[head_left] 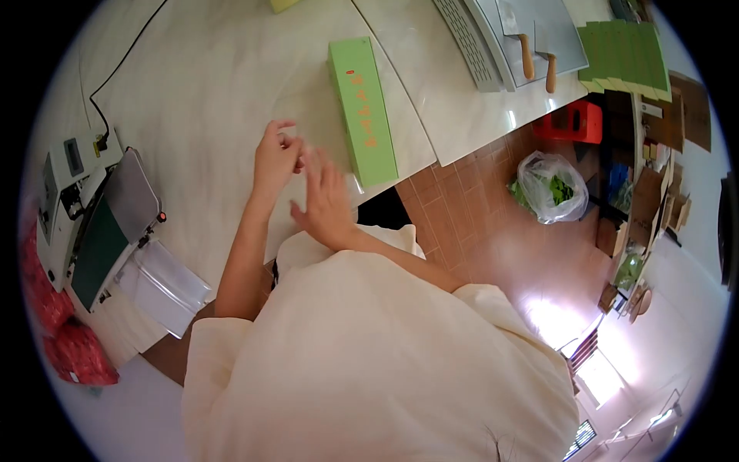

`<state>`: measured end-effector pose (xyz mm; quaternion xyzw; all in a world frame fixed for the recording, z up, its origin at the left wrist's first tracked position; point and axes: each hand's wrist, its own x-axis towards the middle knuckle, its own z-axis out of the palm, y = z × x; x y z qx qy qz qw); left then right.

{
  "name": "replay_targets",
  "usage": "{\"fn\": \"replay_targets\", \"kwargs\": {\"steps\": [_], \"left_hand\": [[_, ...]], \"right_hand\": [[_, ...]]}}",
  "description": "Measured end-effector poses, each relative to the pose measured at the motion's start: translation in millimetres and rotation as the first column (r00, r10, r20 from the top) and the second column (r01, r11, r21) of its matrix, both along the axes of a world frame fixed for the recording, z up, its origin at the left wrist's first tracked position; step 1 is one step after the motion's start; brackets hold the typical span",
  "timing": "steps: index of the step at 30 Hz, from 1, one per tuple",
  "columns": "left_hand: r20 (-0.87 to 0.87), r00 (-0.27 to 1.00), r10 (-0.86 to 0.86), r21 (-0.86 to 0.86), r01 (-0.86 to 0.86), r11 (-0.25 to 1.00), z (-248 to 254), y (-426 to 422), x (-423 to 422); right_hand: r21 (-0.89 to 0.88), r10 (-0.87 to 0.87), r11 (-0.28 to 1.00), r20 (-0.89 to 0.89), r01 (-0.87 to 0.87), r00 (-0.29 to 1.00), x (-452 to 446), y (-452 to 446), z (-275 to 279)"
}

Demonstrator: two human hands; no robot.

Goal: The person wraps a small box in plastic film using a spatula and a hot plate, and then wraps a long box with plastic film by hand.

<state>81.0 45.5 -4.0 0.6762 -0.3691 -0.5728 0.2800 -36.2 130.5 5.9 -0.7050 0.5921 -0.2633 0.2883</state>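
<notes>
Over the pale table my left hand (275, 159) has its fingers curled in, with the index finger partly raised. Whether it pinches something small I cannot make out. Close against it is my right hand (326, 202), fingers stretched and thumb apart, the fingertips slightly blurred and near the left fingers. It appears to hold nothing. Just right of both hands, a long green box (363, 112) with orange lettering and a small red mark lies on the table, apart from the hands.
A sealing-type machine (69, 200) with a cable stands at the left, with clear plastic sheets (165, 281) beside it. Red bags (81, 354) lie lower left. Top right are a grey metal appliance (493, 46), wooden-handled scrapers (526, 58) and green boxes (627, 58). A plastic bag (550, 189) sits on the floor.
</notes>
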Motion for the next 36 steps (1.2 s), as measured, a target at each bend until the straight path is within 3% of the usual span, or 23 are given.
{"fn": "replay_targets", "kwargs": {"steps": [1,3,6,8,11,13,14,16,17,19,23,25,31,35,36], "left_hand": [[0.026,0.998,-0.062,-0.007,0.062,0.998,13,-3,-10],[0.062,0.985,-0.162,-0.041,0.165,0.985,26,-7,-26],[0.045,0.980,-0.196,-0.082,0.199,0.977,28,-12,-46],[0.023,0.988,-0.155,-0.145,0.156,0.977,25,-19,-55],[0.033,0.999,-0.042,-0.277,0.050,0.960,12,-31,-62],[0.064,0.997,0.036,-0.349,-0.011,0.937,-12,-41,-66],[0.081,0.997,0.002,-0.329,0.024,0.944,-32,-45,-70],[0.100,0.995,-0.024,-0.308,0.053,0.950,-52,-46,-73],[0.123,0.991,-0.055,-0.302,0.090,0.949,-57,-45,-78],[0.142,0.986,-0.084,-0.298,0.124,0.946,-61,-48,-82],[0.115,0.993,-0.020,-0.310,0.055,0.949,-66,-54,-88],[0.128,0.992,0.017,-0.338,0.027,0.941,-63,-60,-89],[0.117,0.990,0.077,-0.464,-0.014,0.886,-62,-100,-76],[0.206,0.969,0.134,-0.643,0.031,0.765,-26,-148,-70],[0.242,0.959,0.151,-0.703,0.066,0.708,-14,-161,-71]], "right_hand": [[0.071,-0.063,0.995,-0.047,0.066,0.997,-2,-1,0],[0.040,-0.145,0.989,-0.010,0.145,0.989,-15,-7,5],[0.023,-0.266,0.964,0.023,0.266,0.964,-47,-8,7],[0.024,-0.396,0.918,0.045,0.396,0.917,-64,-10,9],[0.112,-0.427,0.902,0.074,0.418,0.901,-88,-10,8],[0.421,-0.479,0.808,0.063,0.412,0.875,-99,-14,14],[0.421,-0.470,0.813,0.064,0.404,0.880,-105,-16,14],[0.449,-0.190,0.846,-0.250,0.287,0.949,-112,-21,13],[0.447,-0.183,0.849,-0.250,0.281,0.951,-110,-22,13],[0.116,-0.272,0.939,-0.322,0.323,0.907,-102,-25,12],[-0.020,-0.276,0.960,-0.234,0.279,0.932,-76,-44,2],[-0.126,-0.226,0.973,-0.405,0.191,0.886,-64,-56,-3],[-0.043,-0.222,0.973,-0.466,0.229,0.856,-61,-52,-24],[0.053,-0.214,0.964,-0.419,0.259,0.882,-65,-55,-18],[0.049,-0.151,0.981,-0.424,0.189,0.893,-70,-54,-19]]}}
